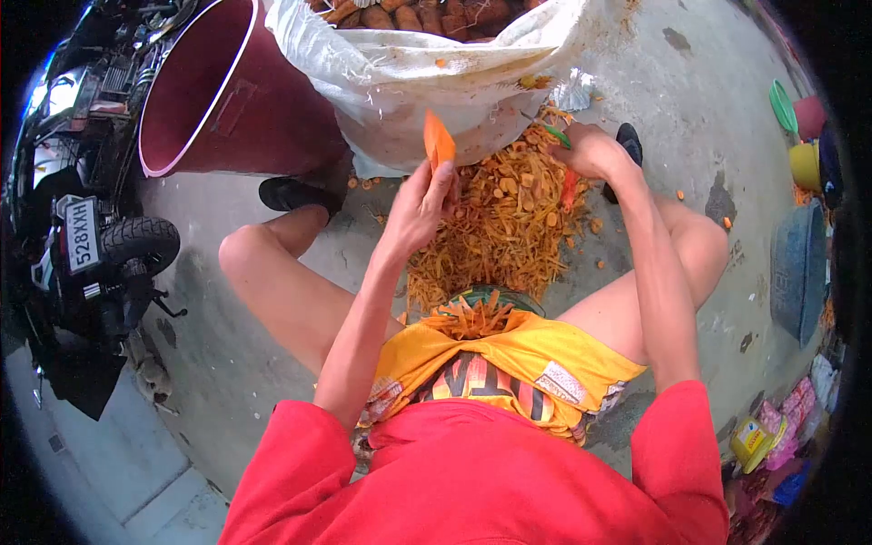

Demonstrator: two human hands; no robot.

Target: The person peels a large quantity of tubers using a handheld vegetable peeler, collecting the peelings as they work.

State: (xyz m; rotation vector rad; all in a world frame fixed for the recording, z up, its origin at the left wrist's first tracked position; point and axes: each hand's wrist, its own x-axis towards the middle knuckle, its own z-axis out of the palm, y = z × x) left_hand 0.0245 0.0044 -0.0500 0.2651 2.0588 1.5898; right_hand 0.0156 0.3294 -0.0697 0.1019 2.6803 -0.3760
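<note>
My left hand (420, 207) is closed around the lower end of a peeled carrot (439, 141), whose bright orange tip points up and away from me. To its right, my right hand (590, 154) is closed on a small green-handled tool (558, 136); its working end is too small to make out. Between my legs and below both hands lies a heap of carrot peelings (500, 218), mixed with round cut-off pieces. More peelings (472, 318) rest on my yellow shorts. Just beyond my hands stands a white sack (400, 77) holding unpeeled carrots (436, 16).
A large maroon tub (272, 109) leans open beside the sack at left. A parked motorcycle (109, 236) is at far left. Along the right edge are a blue-grey basin (797, 272), a yellow container (804, 166) and plastic bags (795, 409). Carrot bits dot the concrete floor (699, 109).
</note>
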